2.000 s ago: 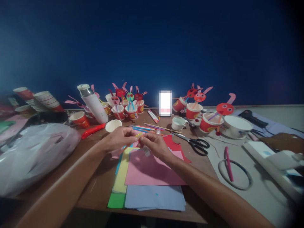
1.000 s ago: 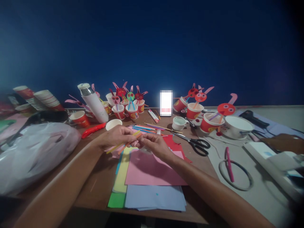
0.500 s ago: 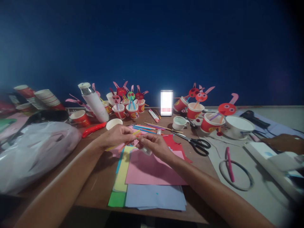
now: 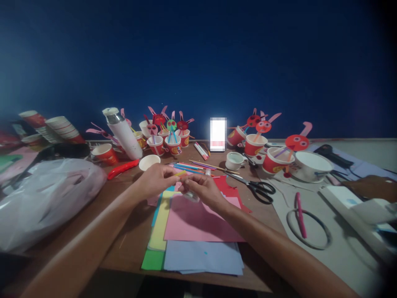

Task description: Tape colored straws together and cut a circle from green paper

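Over the coloured paper, my left hand (image 4: 157, 180) is closed in a pinch on a thin yellow strip (image 4: 180, 174); whether it is a straw or paper I cannot tell. My right hand (image 4: 203, 189) is closed around a small clear bottle (image 4: 192, 197), mostly hidden by the fingers. Its narrow clear end (image 4: 208, 171) shows above the knuckles. The fingertips of both hands meet, with a bit of orange between them. Underneath lies a pink paper sheet (image 4: 201, 223), on top of yellow paper (image 4: 159, 225), green paper (image 4: 151, 260) and pale blue paper (image 4: 201, 256).
Black-handled scissors (image 4: 260, 192) lie right of red paper (image 4: 223, 186). Paper cups with rabbit faces (image 4: 254, 144) stand along the back near a bright phone (image 4: 218, 134). A flask (image 4: 124, 134) and plastic bag (image 4: 52, 198) are left; a power strip (image 4: 350, 215) is right.
The yellow and orange strip ends that stuck out behind my left hand no longer show there. My left hand has turned slightly; my right hand has barely moved.
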